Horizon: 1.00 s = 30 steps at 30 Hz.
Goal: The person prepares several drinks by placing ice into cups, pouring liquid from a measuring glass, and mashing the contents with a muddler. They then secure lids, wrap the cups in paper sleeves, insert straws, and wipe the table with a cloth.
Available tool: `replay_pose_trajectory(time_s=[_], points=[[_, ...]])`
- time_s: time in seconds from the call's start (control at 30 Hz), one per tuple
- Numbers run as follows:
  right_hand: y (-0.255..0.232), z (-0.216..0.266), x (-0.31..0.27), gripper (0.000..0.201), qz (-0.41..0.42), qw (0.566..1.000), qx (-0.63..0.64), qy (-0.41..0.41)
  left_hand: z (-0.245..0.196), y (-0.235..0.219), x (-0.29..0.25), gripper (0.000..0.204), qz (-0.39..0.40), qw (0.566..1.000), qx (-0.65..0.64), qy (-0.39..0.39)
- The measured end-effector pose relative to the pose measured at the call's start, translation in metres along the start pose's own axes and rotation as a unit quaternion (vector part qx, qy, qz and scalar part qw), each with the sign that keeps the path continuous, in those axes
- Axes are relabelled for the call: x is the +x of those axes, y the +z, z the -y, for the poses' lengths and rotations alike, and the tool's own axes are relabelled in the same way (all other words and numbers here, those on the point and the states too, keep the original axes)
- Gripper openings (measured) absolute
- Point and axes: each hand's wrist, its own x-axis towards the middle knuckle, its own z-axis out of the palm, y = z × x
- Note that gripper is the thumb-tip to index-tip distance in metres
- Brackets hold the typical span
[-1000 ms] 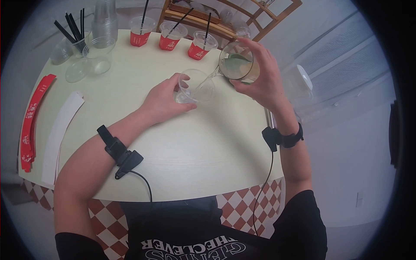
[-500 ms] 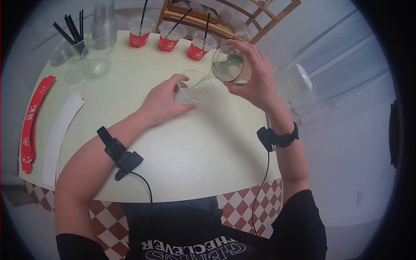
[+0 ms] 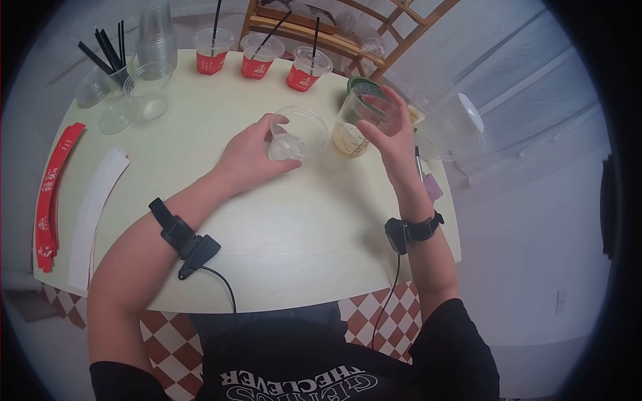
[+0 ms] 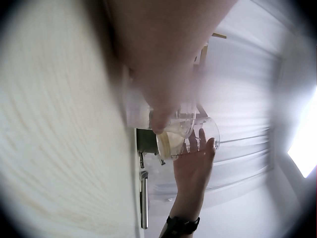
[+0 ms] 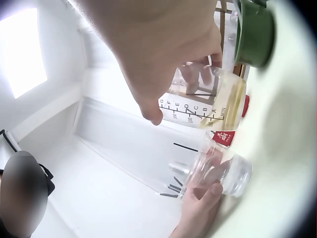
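My left hand (image 3: 247,154) holds a clear plastic cup (image 3: 289,145) upright on the table, thumb on the near side and fingers around the far side. Clear liquid shows low in this cup in the right wrist view. To its right, my right hand (image 3: 393,134) grips a clear measuring cup (image 3: 348,137) with black letters and a volume scale. Pale yellow contents sit in the bottom of the measuring cup, which leans slightly. A green container (image 5: 255,37) stands close beyond it, partly hidden by the measuring cup in the head view.
Red-sleeved cups (image 3: 254,67) with black straws line the far edge. At the back left are stacked clear cups (image 3: 157,40), black straws (image 3: 114,57) and clear lids (image 3: 119,115). Red paper sleeves (image 3: 53,194) and white strips (image 3: 97,214) lie at the left edge.
The measuring cup has turned from tipped to nearly upright and come down beside the clear cup. The stream of liquid has stopped. My left hand keeps its place.
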Motion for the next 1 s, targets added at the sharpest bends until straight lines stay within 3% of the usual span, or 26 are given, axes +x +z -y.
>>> replay_pose_trajectory(time_s=[0.17, 0.4, 0.6, 0.67, 0.7, 0.77, 0.8, 0.83, 0.87, 0.9, 0.93, 1.0], points=[[-0.014, -0.034, -0.021, 0.088, -0.102, 0.993, 0.059, 0.034, 0.0, 0.0, 0.0, 0.08, 0.001, 1.0, -0.006, -0.008], [-0.017, -0.064, -0.036, 0.091, -0.136, 0.989, 0.055, 0.024, -0.003, -0.001, 0.0, 0.079, 0.011, 1.0, 0.017, -0.014], [-0.021, -0.067, -0.041, 0.086, -0.142, 0.986, -0.083, -0.016, -0.006, -0.001, -0.001, 0.08, 0.012, 1.0, 0.011, -0.012], [-0.038, -0.056, -0.038, 0.069, -0.232, 0.971, 0.044, -0.041, -0.003, 0.001, 0.0, 0.08, 0.006, 1.0, 0.007, -0.007], [-0.058, -0.058, -0.036, 0.069, -0.235, 0.97, 0.047, -0.042, -0.003, 0.0, 0.0, 0.08, 0.007, 1.0, 0.01, -0.006], [-0.106, -0.059, -0.035, 0.056, -0.224, 0.968, -0.105, 0.037, -0.003, 0.0, 0.0, 0.081, 0.008, 1.0, 0.008, -0.015], [-0.119, -0.058, -0.042, 0.056, -0.229, 0.967, -0.107, 0.036, -0.003, 0.0, -0.001, 0.081, 0.011, 1.0, 0.008, -0.01], [-0.129, -0.056, -0.051, 0.05, -0.192, 0.932, -0.294, 0.089, -0.002, 0.0, -0.001, 0.081, 0.011, 1.0, 0.009, -0.01], [-0.137, -0.055, -0.059, 0.046, -0.15, 0.859, -0.469, 0.142, -0.002, -0.001, 0.0, 0.082, 0.011, 1.0, 0.01, -0.009], [-0.141, -0.056, -0.071, 0.039, -0.131, 0.815, -0.532, 0.187, -0.001, 0.0, 0.001, 0.082, 0.014, 1.0, 0.008, 0.001], [-0.144, -0.055, -0.08, 0.039, -0.14, 0.811, -0.537, 0.186, -0.001, 0.0, 0.0, 0.082, 0.012, 1.0, 0.01, 0.004], [-0.151, -0.056, -0.092, 0.03, -0.054, 0.745, -0.595, 0.296, 0.0, -0.001, 0.0, 0.082, 0.014, 1.0, 0.008, 0.014]])
